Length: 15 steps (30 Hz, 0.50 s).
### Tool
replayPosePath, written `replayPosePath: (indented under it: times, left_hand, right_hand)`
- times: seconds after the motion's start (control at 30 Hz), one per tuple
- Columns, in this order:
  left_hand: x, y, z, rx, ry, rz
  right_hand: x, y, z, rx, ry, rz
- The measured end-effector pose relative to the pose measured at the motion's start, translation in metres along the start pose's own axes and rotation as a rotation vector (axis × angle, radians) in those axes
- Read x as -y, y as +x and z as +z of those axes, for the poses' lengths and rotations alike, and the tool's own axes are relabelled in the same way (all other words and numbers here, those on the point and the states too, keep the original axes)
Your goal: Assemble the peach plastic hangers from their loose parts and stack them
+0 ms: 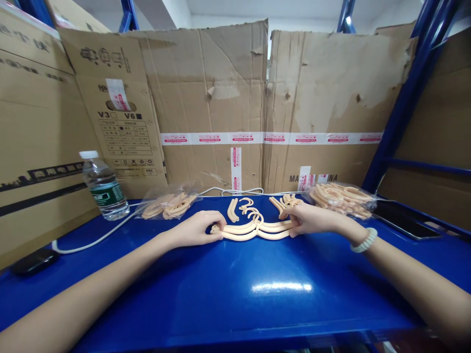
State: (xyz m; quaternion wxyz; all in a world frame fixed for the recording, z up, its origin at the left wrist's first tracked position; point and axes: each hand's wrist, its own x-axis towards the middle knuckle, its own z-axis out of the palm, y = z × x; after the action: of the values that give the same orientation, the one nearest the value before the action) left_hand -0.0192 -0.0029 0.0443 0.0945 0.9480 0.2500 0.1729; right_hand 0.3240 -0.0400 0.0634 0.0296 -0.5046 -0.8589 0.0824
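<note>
A water bottle (pixel 106 189) stands at left. The left hand (pixel 201 228), fingers pinched together, holds one end of the pale curved strips (pixel 239 236) on the blue surface (pixel 221 294); the right hand (pixel 309 218) pinches their other end.

On the glossy blue worktop (pixel 221 294), the long, curved beige strips (pixel 241 236) lie between the left hand (pixel 206 227) and the right hand (pixel 303 219), touching both. Short, rounded beige pieces (pixel 233 210) lie just behind them. Behind the left hand is a clear plastic bag of beige loops (pixel 176 206), with a clear, white-capped plastic bottle (pixel 107 191) to its left. Behind the right hand is a second such bag (pixel 336 198), with a flat black slab (pixel 401 220) to its right. Tall brown cardboard panels (pixel 213 108) stand behind everything.
</note>
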Motion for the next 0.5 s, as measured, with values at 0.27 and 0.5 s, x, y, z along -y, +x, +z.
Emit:
replayPosePath:
  times: [0.27,0.5]
  left_hand:
    - [-0.005,0.000,-0.002,0.021,0.021,-0.053]
    - [-0.005,0.002,0.001,-0.001,-0.002,-0.050]
  right_hand:
    - [0.012,-0.002,-0.005,0.020,-0.045,0.024]
    - [0.010,0.001,0.000,-0.016,-0.064,0.028]
